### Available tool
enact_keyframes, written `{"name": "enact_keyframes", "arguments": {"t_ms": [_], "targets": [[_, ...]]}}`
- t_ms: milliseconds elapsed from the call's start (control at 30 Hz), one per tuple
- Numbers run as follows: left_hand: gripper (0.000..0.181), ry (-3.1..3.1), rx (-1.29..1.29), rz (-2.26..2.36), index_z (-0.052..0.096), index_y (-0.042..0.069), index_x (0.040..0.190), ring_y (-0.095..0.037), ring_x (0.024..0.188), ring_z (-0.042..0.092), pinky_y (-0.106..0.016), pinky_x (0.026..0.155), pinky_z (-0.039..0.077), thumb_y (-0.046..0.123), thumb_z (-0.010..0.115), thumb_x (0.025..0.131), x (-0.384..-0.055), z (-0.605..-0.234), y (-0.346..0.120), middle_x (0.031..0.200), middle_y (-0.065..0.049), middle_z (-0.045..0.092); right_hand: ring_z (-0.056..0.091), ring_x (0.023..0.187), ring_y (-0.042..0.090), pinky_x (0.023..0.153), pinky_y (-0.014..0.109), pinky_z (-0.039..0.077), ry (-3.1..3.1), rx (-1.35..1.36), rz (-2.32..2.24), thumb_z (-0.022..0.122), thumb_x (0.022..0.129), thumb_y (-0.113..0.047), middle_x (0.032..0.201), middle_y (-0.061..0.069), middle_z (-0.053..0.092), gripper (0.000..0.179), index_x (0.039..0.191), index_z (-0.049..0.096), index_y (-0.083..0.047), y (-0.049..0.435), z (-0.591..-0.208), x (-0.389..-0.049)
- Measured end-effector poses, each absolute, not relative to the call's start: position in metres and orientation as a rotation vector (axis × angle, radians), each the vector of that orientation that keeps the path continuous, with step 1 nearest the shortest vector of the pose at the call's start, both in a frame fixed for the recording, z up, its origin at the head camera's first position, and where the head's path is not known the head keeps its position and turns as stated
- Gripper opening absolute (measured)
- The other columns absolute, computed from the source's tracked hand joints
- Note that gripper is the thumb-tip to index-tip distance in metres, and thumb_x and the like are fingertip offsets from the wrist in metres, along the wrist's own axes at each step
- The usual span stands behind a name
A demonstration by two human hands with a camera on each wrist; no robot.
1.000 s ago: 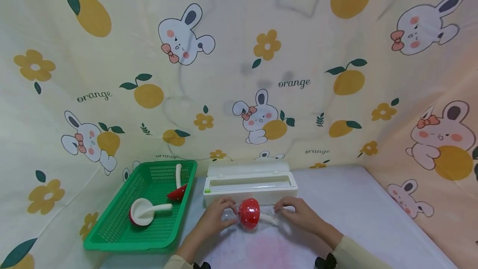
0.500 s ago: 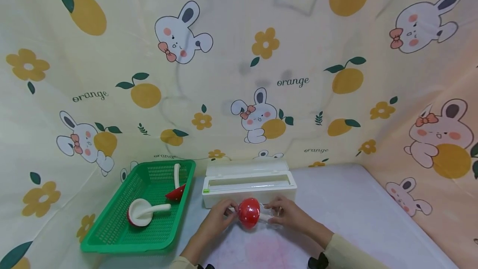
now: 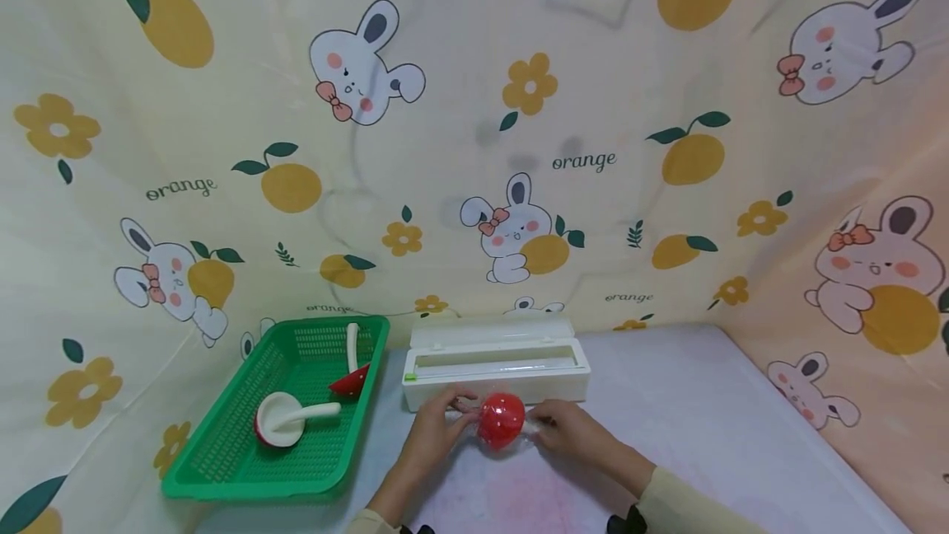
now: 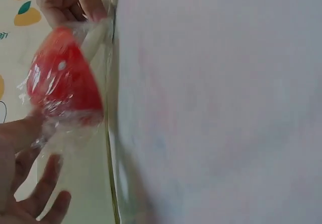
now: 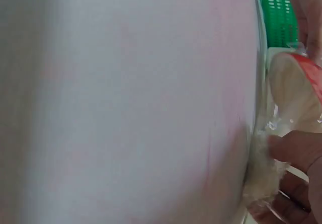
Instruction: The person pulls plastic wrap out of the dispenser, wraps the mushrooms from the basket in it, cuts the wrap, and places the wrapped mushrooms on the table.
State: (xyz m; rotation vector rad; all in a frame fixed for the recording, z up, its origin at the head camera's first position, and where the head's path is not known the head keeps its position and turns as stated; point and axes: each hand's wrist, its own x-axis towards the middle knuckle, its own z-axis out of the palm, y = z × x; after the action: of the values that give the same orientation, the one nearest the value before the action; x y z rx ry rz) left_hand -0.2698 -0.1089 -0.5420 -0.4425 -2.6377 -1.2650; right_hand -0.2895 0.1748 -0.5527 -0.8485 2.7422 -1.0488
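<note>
A toy mushroom (image 3: pixel 502 420) with a shiny red cap and a pale stem is wrapped in clear cling film (image 5: pixel 264 176), held up in front of a white film dispenser box (image 3: pixel 519 384). At the cap's side, my left hand (image 3: pixel 437 428) pinches the gathered film; its other fingers are spread apart in the left wrist view. On the opposite side, my right hand (image 3: pixel 569 433) grips the wrapped stem between thumb and fingers. The left wrist view shows the cap (image 4: pixel 63 78) with a white dot and crinkled film around it. In the head view the right fingers hide most of the stem.
A green basket (image 3: pixel 252 489) stands on the left, holding a toy mushroom (image 3: pixel 278 423) with its white underside up and another red dotted mushroom (image 3: pixel 352 383). The dispenser's lid (image 3: pixel 493 332) is raised. A white cloth (image 3: pixel 704 410) covers the table, and a printed curtain hangs behind.
The right hand has moved left, from the film's loose end to the wrapped stem. The mushroom has turned slightly, its cap now facing more toward the head camera. The left hand keeps its place.
</note>
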Motion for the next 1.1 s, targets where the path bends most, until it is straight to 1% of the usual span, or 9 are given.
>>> {"name": "enact_keyframes", "arguments": {"t_ms": [33, 167, 267, 433, 567, 733, 900, 967, 1100], "targets": [[0.032, -2.614, -0.445, -1.292, 0.072, 0.023, 0.122, -0.008, 0.098, 0.071, -0.038, 0.094, 0.061, 0.015, 0.084, 0.093, -0.269, -0.542, -0.109, 0.105, 0.011, 0.076, 0.067, 0.097, 0.011, 0.087, 0.036, 0.061, 2.752, -0.842, -1.05, 0.082, 0.094, -0.01, 0.106, -0.007, 0.075, 0.024, 0.118, 0.08, -0.01, 0.174, -0.553, -0.289], [0.025, -2.526, -0.426, -1.414, 0.075, 0.025, 0.119, -0.009, 0.1, 0.072, -0.026, 0.087, 0.06, 0.015, 0.08, 0.097, -0.264, -0.537, -0.108, 0.111, 0.011, 0.076, 0.068, 0.102, 0.015, 0.091, 0.041, 0.061, 2.755, -0.787, -1.103, 0.082, 0.094, -0.013, 0.114, -0.002, 0.075, 0.033, 0.126, 0.075, -0.008, 0.173, -0.548, -0.284], [0.023, -2.444, -0.388, -1.486, 0.075, 0.026, 0.119, -0.009, 0.098, 0.072, -0.021, 0.084, 0.06, 0.016, 0.079, 0.099, -0.261, -0.533, -0.107, 0.112, 0.01, 0.075, 0.069, 0.103, 0.018, 0.091, 0.039, 0.062, 2.749, -0.788, -1.191, 0.081, 0.094, -0.012, 0.115, 0.0, 0.074, 0.036, 0.128, 0.07, -0.01, 0.174, -0.544, -0.279], [0.03, -2.314, -0.497, -1.55, 0.074, 0.021, 0.13, -0.015, 0.106, 0.073, -0.024, 0.091, 0.061, 0.015, 0.077, 0.1, -0.261, -0.532, -0.111, 0.125, 0.003, 0.076, 0.072, 0.101, 0.015, 0.087, 0.029, 0.06, 2.654, -0.876, -1.41, 0.079, 0.097, -0.012, 0.117, 0.006, 0.075, 0.035, 0.13, 0.066, -0.011, 0.179, -0.542, -0.277], [0.035, -2.26, -0.671, -1.565, 0.074, 0.016, 0.134, -0.02, 0.113, 0.072, -0.027, 0.094, 0.061, 0.008, 0.076, 0.1, -0.262, -0.532, -0.116, 0.131, -0.001, 0.074, 0.071, 0.103, 0.013, 0.088, 0.025, 0.059, 2.544, -0.927, -1.514, 0.076, 0.1, -0.012, 0.125, 0.012, 0.073, 0.031, 0.13, 0.069, -0.007, 0.183, -0.541, -0.276], [0.032, -2.248, -0.66, -1.604, 0.079, 0.02, 0.125, -0.017, 0.111, 0.073, -0.026, 0.094, 0.06, 0.008, 0.079, 0.096, -0.263, -0.535, -0.118, 0.123, 0.003, 0.076, 0.071, 0.115, 0.019, 0.097, 0.024, 0.057, 2.447, -0.993, -1.57, 0.071, 0.104, -0.013, 0.131, 0.02, 0.072, 0.031, 0.132, 0.071, 0.0, 0.187, -0.538, -0.273], [0.02, -2.271, -0.561, -1.649, 0.081, 0.023, 0.106, -0.015, 0.107, 0.071, -0.027, 0.095, 0.059, 0.01, 0.084, 0.091, -0.264, -0.538, -0.116, 0.109, 0.006, 0.076, 0.068, 0.126, 0.02, 0.103, 0.021, 0.052, 2.375, -0.956, -1.544, 0.065, 0.109, -0.017, 0.137, 0.018, 0.071, 0.032, 0.136, 0.07, 0.001, 0.19, -0.54, -0.273], [0.015, -2.283, -0.567, -1.648, 0.08, 0.022, 0.101, -0.017, 0.11, 0.071, -0.028, 0.098, 0.059, 0.011, 0.083, 0.092, -0.265, -0.539, -0.116, 0.111, 0.005, 0.076, 0.068, 0.127, 0.021, 0.104, 0.02, 0.051, 2.366, -0.924, -1.53, 0.065, 0.109, -0.018, 0.138, 0.015, 0.071, 0.033, 0.137, 0.069, -0.001, 0.19, -0.54, -0.272], [0.012, -2.28, -0.628, -1.653, 0.076, 0.019, 0.101, -0.023, 0.124, 0.069, -0.031, 0.104, 0.057, 0.01, 0.08, 0.095, -0.265, -0.54, -0.116, 0.13, 0.001, 0.075, 0.068, 0.126, 0.022, 0.104, 0.023, 0.052, 2.387, -0.932, -1.535, 0.065, 0.109, -0.018, 0.137, 0.015, 0.071, 0.033, 0.137, 0.069, -0.001, 0.191, -0.541, -0.271]]}}
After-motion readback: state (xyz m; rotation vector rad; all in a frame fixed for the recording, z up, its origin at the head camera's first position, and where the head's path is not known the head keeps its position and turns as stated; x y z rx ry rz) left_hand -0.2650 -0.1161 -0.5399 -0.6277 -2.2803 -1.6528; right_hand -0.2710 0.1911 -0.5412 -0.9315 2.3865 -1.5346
